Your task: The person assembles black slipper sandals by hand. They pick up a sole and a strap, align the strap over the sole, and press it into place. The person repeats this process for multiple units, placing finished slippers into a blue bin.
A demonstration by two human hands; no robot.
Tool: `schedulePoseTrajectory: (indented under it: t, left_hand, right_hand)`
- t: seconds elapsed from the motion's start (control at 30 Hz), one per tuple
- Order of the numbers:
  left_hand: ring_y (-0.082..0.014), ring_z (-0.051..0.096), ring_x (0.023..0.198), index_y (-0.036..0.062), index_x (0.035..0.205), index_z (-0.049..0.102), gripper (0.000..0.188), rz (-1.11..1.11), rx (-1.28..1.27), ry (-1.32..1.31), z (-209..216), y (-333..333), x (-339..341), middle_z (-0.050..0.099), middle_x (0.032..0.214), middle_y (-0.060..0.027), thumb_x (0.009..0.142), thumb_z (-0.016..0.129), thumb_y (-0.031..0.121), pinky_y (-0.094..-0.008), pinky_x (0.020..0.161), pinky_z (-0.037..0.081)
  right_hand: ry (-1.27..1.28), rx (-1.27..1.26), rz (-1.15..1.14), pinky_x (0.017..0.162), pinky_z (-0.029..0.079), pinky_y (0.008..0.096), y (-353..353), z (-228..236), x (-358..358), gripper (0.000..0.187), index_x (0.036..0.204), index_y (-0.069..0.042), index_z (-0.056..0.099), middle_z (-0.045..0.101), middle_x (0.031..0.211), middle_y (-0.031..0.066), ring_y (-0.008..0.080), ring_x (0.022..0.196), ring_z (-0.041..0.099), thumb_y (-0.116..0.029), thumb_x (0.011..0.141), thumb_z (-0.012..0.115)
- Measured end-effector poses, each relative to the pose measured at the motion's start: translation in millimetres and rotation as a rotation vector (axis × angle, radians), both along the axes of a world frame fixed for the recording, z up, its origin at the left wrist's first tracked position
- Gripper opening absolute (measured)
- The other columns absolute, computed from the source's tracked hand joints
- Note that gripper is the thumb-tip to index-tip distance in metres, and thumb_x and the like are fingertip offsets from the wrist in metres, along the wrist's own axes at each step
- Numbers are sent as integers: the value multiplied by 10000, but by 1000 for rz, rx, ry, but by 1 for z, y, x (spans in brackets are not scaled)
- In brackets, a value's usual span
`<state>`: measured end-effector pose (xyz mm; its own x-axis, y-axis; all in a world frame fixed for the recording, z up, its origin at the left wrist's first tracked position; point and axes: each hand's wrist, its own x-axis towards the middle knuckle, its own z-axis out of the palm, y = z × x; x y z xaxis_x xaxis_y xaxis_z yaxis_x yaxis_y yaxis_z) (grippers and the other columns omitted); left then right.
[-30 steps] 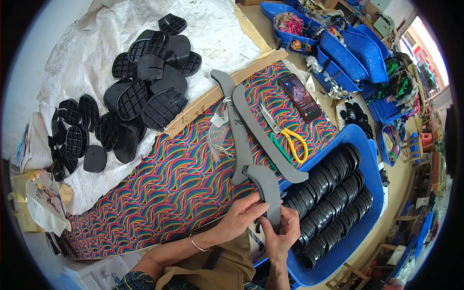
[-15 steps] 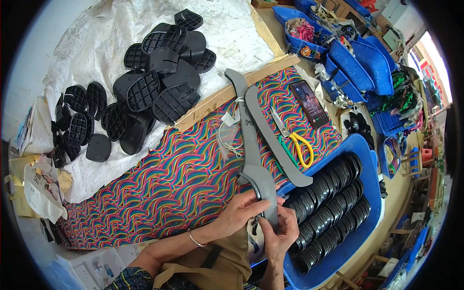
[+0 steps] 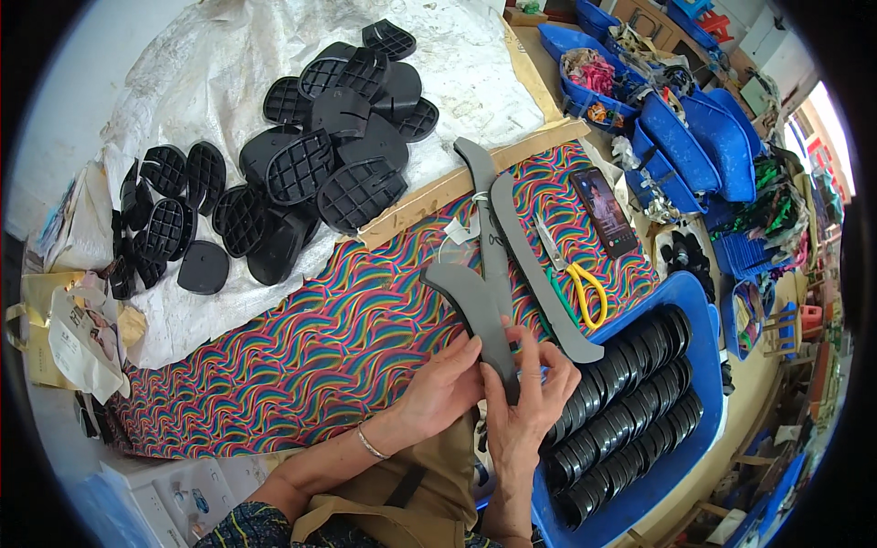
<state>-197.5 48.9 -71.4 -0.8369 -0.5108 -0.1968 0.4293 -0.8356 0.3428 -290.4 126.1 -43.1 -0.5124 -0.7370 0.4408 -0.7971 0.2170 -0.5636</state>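
Between my two hands is a grey curved strip (image 3: 468, 306), wide and hooked at its far end. My left hand (image 3: 443, 388) pinches its left edge, with the thumb and fingers closed on it. My right hand (image 3: 525, 388) grips its near end from the right, thumb in front and fingers behind. Beyond it, partly covered, lies another grey strip with an ink mark (image 3: 491, 247) and a white tag (image 3: 463, 232) on a string. To its right rests a long grey strip (image 3: 539, 265), close to scissors with yellow handles (image 3: 585, 290) and a green-handled tool (image 3: 555, 297).
A blue crate (image 3: 702, 338) at the right holds rows of shiny black curved pieces (image 3: 630, 393). Black soles and heel pieces (image 3: 338, 137) are piled on a white sheet (image 3: 457, 73) behind a wooden edge strip (image 3: 466, 187). A phone (image 3: 603, 210) lies on the patterned cloth (image 3: 301, 374).
The held strip has been lifted away from my body and turned, its hooked end now further left and higher. Both hands moved slightly, and the right fingers shifted. The whole view has shifted a little.
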Motion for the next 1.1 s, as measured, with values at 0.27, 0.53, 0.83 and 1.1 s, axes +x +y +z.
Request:
schedulePoseTrajectory:
  t: [0.27,0.53,0.83,1.1]
  left_hand:
    - [-210,394,1368,99,1512,298,523,9,-78,0,8,2,7,407,1498,-79,1064,386,354,-407,1157,303]
    - [-205,373,1393,62,1511,297,481,44,-118,-87,5,7,11,358,1541,-77,1059,388,199,-398,1160,304]
    - [-113,527,1153,25,1387,465,367,106,-436,-355,6,8,8,552,1266,-51,1025,431,73,-284,969,453]
    - [-109,578,906,-5,1138,543,219,351,-792,-588,22,-15,-28,602,996,-51,956,447,70,-260,772,480]
  right_hand:
    - [-285,-139,45,626,528,325,-7,-15,6,303,1043,11,679,616,961,134,262,779,652,8,761,790]
    - [-382,-169,132,648,537,318,-10,-14,-5,204,982,12,694,641,934,130,225,774,658,42,788,747]
    - [-103,-199,142,587,533,309,-12,-26,-5,240,969,10,642,673,965,141,249,735,677,99,756,706]
    - [-269,-532,-327,692,450,248,21,-24,-35,29,890,15,590,576,905,64,120,776,526,30,865,584]
